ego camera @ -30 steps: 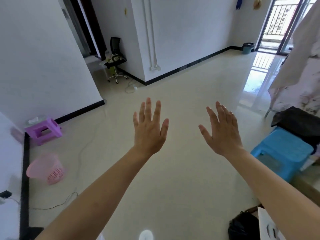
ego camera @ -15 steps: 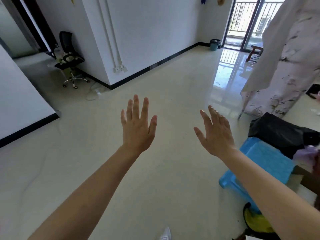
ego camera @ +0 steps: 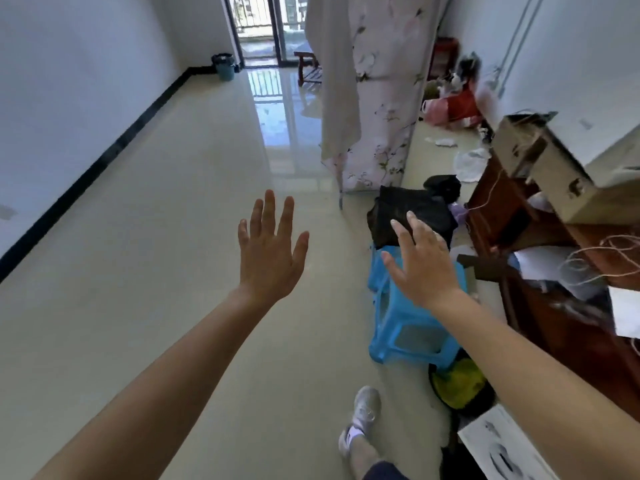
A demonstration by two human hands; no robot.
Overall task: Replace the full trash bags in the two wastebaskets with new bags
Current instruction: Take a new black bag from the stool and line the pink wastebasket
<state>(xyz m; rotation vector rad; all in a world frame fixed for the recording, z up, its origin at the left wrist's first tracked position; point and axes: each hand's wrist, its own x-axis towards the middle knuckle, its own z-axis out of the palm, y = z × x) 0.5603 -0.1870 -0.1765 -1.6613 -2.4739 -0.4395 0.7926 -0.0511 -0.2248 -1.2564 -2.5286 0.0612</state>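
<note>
Pale floor (ego camera: 156, 289), far teal wastebasket (ego camera: 223, 66), blue stool (ego camera: 408, 327) and black bag (ego camera: 408, 209) by right hand (ego camera: 426, 268); left hand (ego camera: 270, 261) alongside, all fingers (ego camera: 268, 216) spread.

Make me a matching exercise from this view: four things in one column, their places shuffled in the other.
Things:
1 teal wastebasket
2 black plastic bag
3 blue stool
4 white sneaker

Places:
A beside the wooden cabinet
B nearest the picture's bottom edge
C next to the balcony door
D at the stool's far end

Pairs: 1-C, 2-D, 3-A, 4-B.
</note>
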